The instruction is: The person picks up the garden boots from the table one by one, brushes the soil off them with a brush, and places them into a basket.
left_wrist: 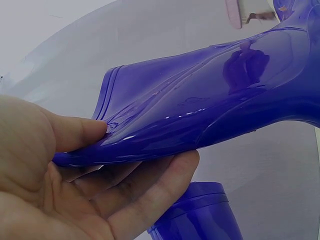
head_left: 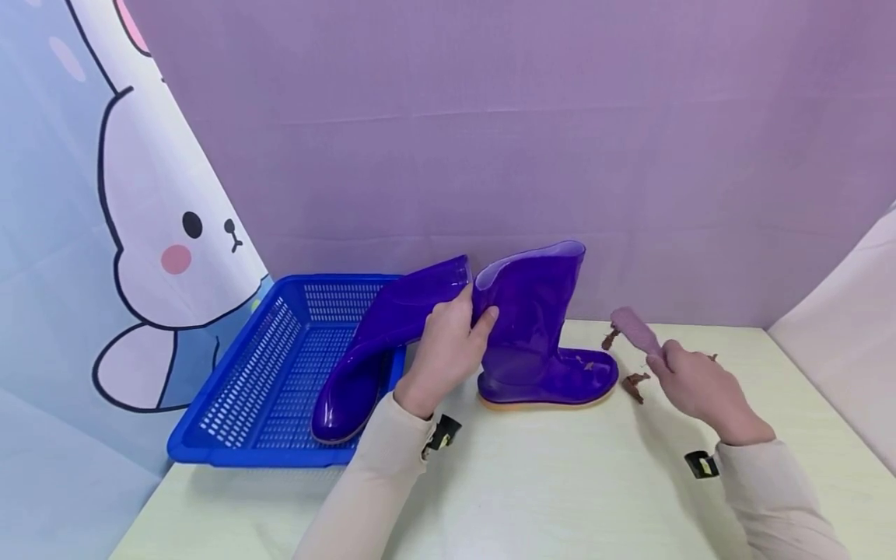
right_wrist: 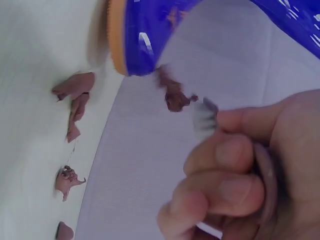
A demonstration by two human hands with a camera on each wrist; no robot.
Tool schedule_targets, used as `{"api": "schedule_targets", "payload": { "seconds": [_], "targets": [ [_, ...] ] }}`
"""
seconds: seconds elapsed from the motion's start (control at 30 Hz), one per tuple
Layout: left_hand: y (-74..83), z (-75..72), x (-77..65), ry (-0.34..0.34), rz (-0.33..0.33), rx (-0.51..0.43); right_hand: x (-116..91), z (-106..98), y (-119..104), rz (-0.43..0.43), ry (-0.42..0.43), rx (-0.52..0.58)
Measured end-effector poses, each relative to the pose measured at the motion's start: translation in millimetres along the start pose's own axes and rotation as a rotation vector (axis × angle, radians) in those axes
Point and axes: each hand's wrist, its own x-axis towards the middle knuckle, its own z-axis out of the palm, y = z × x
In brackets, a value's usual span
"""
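Note:
A purple rain boot [head_left: 528, 334] stands on its tan sole, toe to the right. My left hand [head_left: 451, 342] pinches the back of its shaft near the top rim, thumb [left_wrist: 82, 132] on one side and fingers beneath in the left wrist view. Small brown bits [head_left: 588, 364] cling to the boot's toe. My right hand [head_left: 703, 389] grips a pink-handled brush [head_left: 637, 330], held up right of the toe; its pale bristles [right_wrist: 204, 119] are blurred in the right wrist view. A brown mud-like clump [right_wrist: 175, 95] shows between toe and bristles.
A second purple boot [head_left: 378, 327] lies slanted in a blue plastic basket [head_left: 245, 456] at the left, its shaft over the basket's right rim. Several brown clumps [head_left: 635, 385] lie on the pale table [head_left: 546, 482] by the toe. A purple cloth [head_left: 490, 155] hangs behind.

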Motion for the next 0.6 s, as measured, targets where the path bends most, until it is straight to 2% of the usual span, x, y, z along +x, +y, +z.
{"api": "schedule_targets", "payload": {
  "seconds": [0.07, 0.27, 0.43, 0.53, 0.6],
  "targets": [
    [0.2, 0.3, 0.0, -0.001, 0.000, -0.002, -0.2, -1.7, -1.6, -0.018, -0.011, 0.057],
    [0.4, 0.0, -0.2, 0.000, -0.005, -0.001, -1.3, -2.6, -9.6, -0.090, -0.152, 0.263],
    [0.6, -0.4, -0.2, -0.003, -0.009, 0.003, -2.2, 4.0, -7.3, -0.136, -0.301, 0.336],
    [0.5, -0.3, -0.1, -0.004, -0.010, 0.003, -1.3, 11.1, -1.7, -0.124, -0.413, 0.370],
    [0.3, -0.3, -0.2, -0.007, -0.013, 0.001, -0.9, 13.5, 3.1, -0.106, -0.433, 0.347]
  ]
}}
